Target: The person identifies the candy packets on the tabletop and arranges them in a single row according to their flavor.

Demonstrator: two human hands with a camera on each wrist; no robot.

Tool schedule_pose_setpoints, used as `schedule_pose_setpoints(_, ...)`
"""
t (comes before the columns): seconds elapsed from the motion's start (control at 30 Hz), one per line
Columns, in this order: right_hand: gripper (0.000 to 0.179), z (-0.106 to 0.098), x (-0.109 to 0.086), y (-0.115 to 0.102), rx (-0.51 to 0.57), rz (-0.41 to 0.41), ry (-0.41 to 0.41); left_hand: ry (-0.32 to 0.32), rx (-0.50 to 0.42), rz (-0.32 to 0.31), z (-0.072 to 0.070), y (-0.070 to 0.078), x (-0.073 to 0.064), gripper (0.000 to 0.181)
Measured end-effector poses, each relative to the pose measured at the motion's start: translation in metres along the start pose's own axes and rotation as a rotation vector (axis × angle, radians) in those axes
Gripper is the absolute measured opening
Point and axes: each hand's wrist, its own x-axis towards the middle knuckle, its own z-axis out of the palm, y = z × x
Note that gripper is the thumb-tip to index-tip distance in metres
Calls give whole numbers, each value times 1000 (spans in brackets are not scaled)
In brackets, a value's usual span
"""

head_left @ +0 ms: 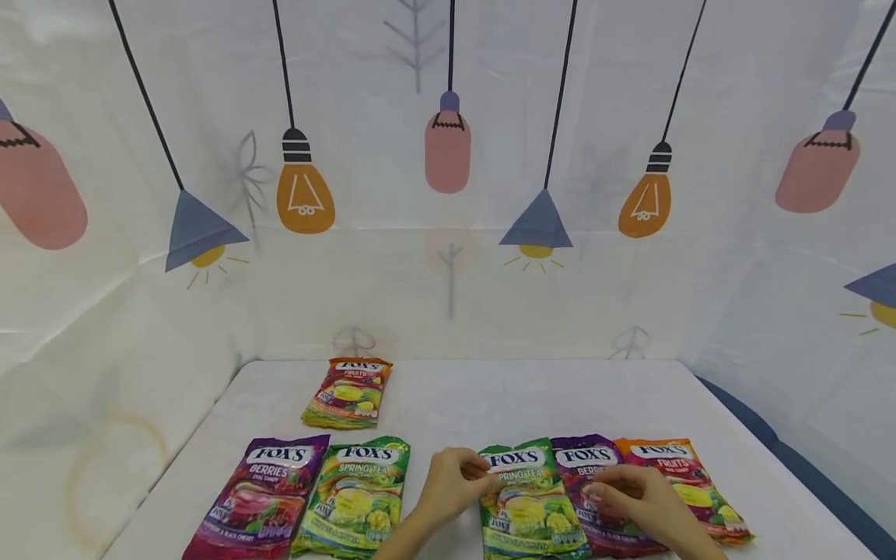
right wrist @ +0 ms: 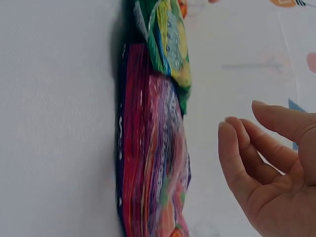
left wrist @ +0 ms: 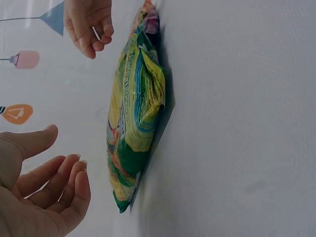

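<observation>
Where candy bags (head_left: 526,509) overlap, lamp-printed sheet (head_left: 378,288) behind

- Green bag (head_left: 352,498) left of the left hand (head_left: 455,483): "FOX'S SPRING TEA"
- Purple bag (head_left: 259,498), farther left: "FOX'S BERRIES"
- Red bag (head_left: 348,394) past that hand, to the left: "FOX'S FRUITS"
- 2nd green bag (head_left: 530,504), right of that hand: "FOX'S SPRING TEA"
- 2nd purple bag (head_left: 598,526) under the right hand (head_left: 640,498): "FOX'S BERRIE"
- 2nd red bag (head_left: 696,491), farther right: "FOX'S FRUITS"
</observation>
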Motion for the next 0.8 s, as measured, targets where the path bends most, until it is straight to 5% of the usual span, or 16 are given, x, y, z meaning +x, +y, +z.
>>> schedule_pose_setpoints(0.33, 49, -21, -13, 18, 70, 117, 21, -40, -74, 37, 35, 7, 6, 18)
schedule_pose_setpoints(0.57, 45, -31, -18, 27, -25, 187, 53, -67, -20, 74, 60, 14, 9, 18)
schedule_pose_setpoints(0.8, 50, -39, -20, 40, -54, 252, 83, -108, -41, 25, 79, 16, 12, 17)
